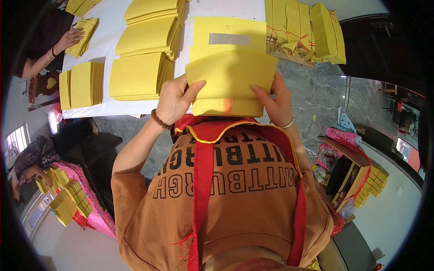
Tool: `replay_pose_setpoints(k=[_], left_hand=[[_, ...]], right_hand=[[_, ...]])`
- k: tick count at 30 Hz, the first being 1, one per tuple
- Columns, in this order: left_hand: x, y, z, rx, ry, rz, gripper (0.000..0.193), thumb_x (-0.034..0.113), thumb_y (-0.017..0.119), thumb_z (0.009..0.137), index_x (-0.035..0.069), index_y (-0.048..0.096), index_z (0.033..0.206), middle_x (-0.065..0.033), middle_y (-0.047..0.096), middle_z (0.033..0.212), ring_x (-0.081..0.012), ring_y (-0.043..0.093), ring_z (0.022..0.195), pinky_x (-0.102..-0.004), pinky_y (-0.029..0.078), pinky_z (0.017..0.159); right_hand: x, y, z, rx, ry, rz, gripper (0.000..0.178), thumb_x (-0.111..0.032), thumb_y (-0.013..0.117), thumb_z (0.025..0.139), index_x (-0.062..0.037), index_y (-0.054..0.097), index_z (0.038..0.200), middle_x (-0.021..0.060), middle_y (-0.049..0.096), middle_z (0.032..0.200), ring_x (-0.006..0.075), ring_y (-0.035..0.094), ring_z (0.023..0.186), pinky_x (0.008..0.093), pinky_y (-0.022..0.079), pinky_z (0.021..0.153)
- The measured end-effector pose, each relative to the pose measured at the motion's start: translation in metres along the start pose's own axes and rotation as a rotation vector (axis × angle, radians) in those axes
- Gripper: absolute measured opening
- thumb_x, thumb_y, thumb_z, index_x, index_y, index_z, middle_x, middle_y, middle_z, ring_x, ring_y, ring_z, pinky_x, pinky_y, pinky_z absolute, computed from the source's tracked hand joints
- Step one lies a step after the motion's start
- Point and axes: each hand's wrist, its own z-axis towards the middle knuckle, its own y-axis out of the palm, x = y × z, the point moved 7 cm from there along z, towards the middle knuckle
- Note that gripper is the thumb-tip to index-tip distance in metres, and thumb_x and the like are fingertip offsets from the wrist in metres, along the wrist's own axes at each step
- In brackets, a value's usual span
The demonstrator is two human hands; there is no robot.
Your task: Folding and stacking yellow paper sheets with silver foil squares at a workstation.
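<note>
My left hand [179, 98] and my right hand [276, 101] grip the side edges of a ribbed yellow paper sheet [230, 79] at the table's near edge, with both thumbs on top. Its lower part looks folded, and an orange strip shows there. Beyond it lies another yellow sheet [226, 26] with a silver rectangle; whether the two are joined, I cannot tell. My fingers under the paper are hidden. Close to my left hand stands a stack of folded yellow paper [135, 76].
The white-covered table [226, 8] bears more yellow stacks on the left. Another person's hand [68, 39] touches a small yellow bundle [85, 38]. Red-tied yellow bundles [294, 25] lie at the far right. A wooden shelf [346, 156] stands right; another person works at lower left.
</note>
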Motion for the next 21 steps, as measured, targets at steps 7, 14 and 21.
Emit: replay_pose_setpoints(k=[7, 14, 21], left_hand=[[-0.018, 0.005, 0.017, 0.025, -0.106, -0.219, 0.032, 0.028, 0.057, 0.088, -0.003, 0.058, 0.089, -0.0058, 0.049, 0.054, -0.0086, 0.042, 0.049, -0.0280, 0.034, 0.045], [-0.020, 0.003, 0.022, 0.042, -0.182, -0.194, 0.028, 0.027, 0.059, 0.087, 0.000, 0.049, 0.083, -0.0012, 0.048, 0.051, -0.0059, 0.040, 0.047, -0.0249, 0.032, 0.043], [-0.023, 0.003, 0.024, 0.080, -0.212, -0.297, 0.026, 0.021, 0.061, 0.086, 0.002, 0.045, 0.092, 0.0031, 0.046, 0.050, -0.0032, 0.036, 0.045, -0.0221, 0.028, 0.041]], right_hand=[[-0.003, -0.003, 0.011, 0.100, -0.001, 0.043, 0.045, -0.015, 0.064, 0.079, -0.0046, 0.052, 0.121, 0.0182, 0.062, 0.104, 0.0221, 0.064, 0.086, 0.0284, 0.049, 0.073], [0.012, 0.002, 0.017, 0.079, 0.069, 0.046, 0.045, -0.017, 0.064, 0.079, -0.0047, 0.053, 0.120, 0.0188, 0.063, 0.101, 0.0235, 0.064, 0.086, 0.0295, 0.048, 0.071], [0.011, 0.004, 0.021, 0.111, 0.075, 0.036, 0.044, -0.018, 0.063, 0.079, -0.0047, 0.053, 0.120, 0.0192, 0.063, 0.098, 0.0269, 0.064, 0.086, 0.0314, 0.048, 0.071]])
